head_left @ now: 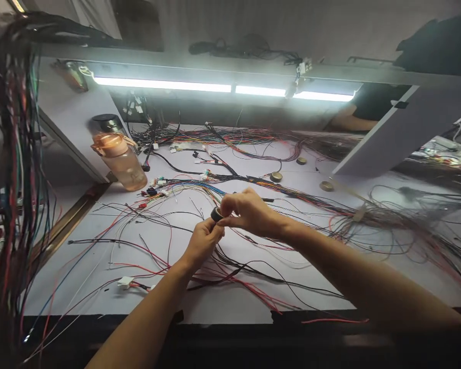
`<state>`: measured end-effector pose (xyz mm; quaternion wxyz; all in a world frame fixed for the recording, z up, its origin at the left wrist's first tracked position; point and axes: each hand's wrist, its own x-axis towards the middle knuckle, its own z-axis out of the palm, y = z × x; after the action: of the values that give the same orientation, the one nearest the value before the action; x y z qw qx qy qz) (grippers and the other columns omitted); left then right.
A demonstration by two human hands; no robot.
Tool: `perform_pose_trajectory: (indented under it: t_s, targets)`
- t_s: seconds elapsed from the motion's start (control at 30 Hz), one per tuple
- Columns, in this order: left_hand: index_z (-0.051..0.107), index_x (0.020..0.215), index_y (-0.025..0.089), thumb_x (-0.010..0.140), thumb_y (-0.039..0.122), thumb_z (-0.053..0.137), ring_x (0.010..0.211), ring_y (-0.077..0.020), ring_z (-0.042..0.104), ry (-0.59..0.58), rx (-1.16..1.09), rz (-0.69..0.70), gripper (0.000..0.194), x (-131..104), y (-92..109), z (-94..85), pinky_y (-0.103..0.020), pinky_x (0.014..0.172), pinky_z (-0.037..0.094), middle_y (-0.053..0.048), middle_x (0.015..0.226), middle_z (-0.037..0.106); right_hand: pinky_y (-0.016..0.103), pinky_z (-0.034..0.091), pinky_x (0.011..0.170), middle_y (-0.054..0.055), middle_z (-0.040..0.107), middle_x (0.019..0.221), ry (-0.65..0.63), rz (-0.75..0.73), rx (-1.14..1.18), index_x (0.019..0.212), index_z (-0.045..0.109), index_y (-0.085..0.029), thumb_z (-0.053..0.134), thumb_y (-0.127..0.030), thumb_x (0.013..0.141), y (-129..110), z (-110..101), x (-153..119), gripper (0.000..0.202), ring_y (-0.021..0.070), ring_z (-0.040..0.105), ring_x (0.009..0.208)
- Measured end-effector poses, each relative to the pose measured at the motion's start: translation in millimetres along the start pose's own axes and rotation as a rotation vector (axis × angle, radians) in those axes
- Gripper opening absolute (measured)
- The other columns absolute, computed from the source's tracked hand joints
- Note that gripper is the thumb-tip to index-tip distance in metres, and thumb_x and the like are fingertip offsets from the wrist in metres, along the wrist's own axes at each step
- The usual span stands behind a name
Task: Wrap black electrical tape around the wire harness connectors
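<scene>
The roll of black tape (pixel 216 214) is located above the middle of the white desk (pixel 215 310), between the operator's two hands. The right hand (pixel 251 212) pinches the roll from its right side, thumb below and curled fingers above. The left hand (pixel 204 241) is positioned below and to the left of the roll, thumb and fingers drawn together near its lower edge; the exact contact of these fingertips is hidden. Black wires (pixel 232 260) and red wires (pixel 249 289) fan out from beneath the left hand toward the near right of the desk. A white connector (pixel 125 282) lies left of the left forearm. Beyond the hands, a branched wire harness (pixel 236 178) extends across the desk, with three round brass-coloured pieces (pixel 276 177) placed near it and to its right. A translucent bottle with an orange lid (pixel 126 166) stands at the far left, directly in front of a dark-lidded container (pixel 107 122). A thick bundle of multicoloured wires (pixel 17 154) hangs at the left side. Lit tubes (pixel 161 84) are mounted under the overhead rail (pixel 253 69). Behind the right-hand panel (pixel 372 133), the forearm of another person (pixel 351 122) is partly visible.
</scene>
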<state>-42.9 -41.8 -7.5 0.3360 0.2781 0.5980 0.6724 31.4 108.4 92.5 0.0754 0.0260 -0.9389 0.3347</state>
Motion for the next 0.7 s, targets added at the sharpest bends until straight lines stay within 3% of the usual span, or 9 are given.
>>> perform_pose_trajectory:
  t_s: [0.07,0.17,0.3,0.4,0.53,0.7]
  targets:
    - [0.058,0.075,0.015,0.079,0.043,0.069,0.055,-0.0087,0.033,0.059,-0.113,0.032,0.031,0,1,2.2,-0.022,0.051,0.026,0.003,0.061,0.042,0.028,0.037,0.072,-0.003,0.061,0.071,0.104,0.034,0.030,0.078,0.058,-0.018,0.072,-0.025,0.078,-4,20,-14,0.016,0.0090,0.049,0.062]
    - [0.062,0.078,0.014,0.079,0.041,0.070,0.063,-0.0112,0.043,0.125,-0.169,0.091,0.028,-1,6,6.2,-0.023,0.060,0.035,0.000,0.068,0.049,0.025,0.039,0.065,-0.001,0.060,0.077,0.178,0.108,0.285,0.084,0.056,-0.018,0.068,-0.029,0.080,-4,42,-31,0.017,0.0106,0.051,0.066]
    - [0.065,0.080,0.014,0.081,0.043,0.067,0.057,-0.0097,0.039,0.148,-0.149,0.088,0.029,-1,11,6.6,-0.022,0.056,0.032,0.001,0.063,0.048,0.024,0.039,0.065,0.000,0.056,0.078,0.183,0.165,0.448,0.090,0.059,-0.018,0.054,-0.043,0.090,1,51,-40,0.025,0.0114,0.049,0.070]
    - [0.068,0.086,0.014,0.081,0.045,0.067,0.061,-0.0115,0.043,0.095,-0.157,0.032,0.032,-1,14,2.4,-0.024,0.059,0.035,-0.002,0.067,0.052,0.025,0.035,0.063,0.000,0.052,0.072,0.144,0.139,0.326,0.079,0.057,-0.018,0.044,-0.047,0.094,5,47,-39,0.035,0.0118,0.045,0.067]
    - [0.069,0.089,0.014,0.080,0.045,0.068,0.073,-0.0139,0.050,0.055,-0.179,0.004,0.032,-2,21,-4.2,-0.024,0.067,0.038,-0.005,0.079,0.059,0.026,0.026,0.058,-0.001,0.048,0.063,0.016,0.060,0.040,0.066,0.049,-0.018,0.047,-0.051,0.091,6,43,-34,0.042,0.0112,0.037,0.060]
    - [0.067,0.082,0.014,0.067,0.034,0.084,0.072,-0.0118,0.053,0.043,-0.324,-0.087,0.030,-2,28,-11.1,-0.022,0.070,0.040,-0.003,0.079,0.061,0.026,0.023,0.059,0.000,0.053,0.066,-0.048,-0.031,-0.077,0.069,0.051,-0.018,0.048,-0.051,0.092,2,44,-31,0.040,0.0107,0.036,0.060]
